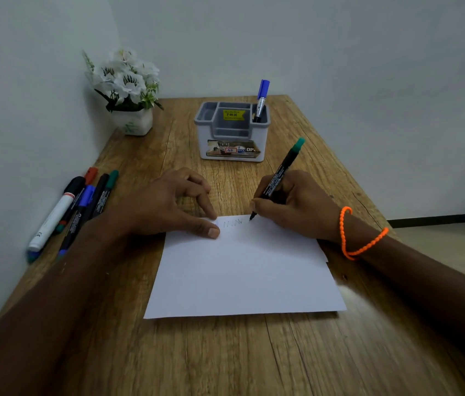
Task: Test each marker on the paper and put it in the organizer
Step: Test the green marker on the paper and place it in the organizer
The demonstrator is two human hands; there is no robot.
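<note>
One paper (242, 275) | two hands | five loose markers (77, 207) | one organizer (232, 132)

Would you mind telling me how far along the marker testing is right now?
Done: one blue-capped marker stands in the organizer, and a scribble marks the paper. In hand: the right hand holds a green-ended marker tip-down at the paper; the left hand steadies it. Left: the markers lying beside the wall.

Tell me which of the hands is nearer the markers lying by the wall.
Left. The left hand rests just right of the markers; the right hand is farther, across the paper.
</note>
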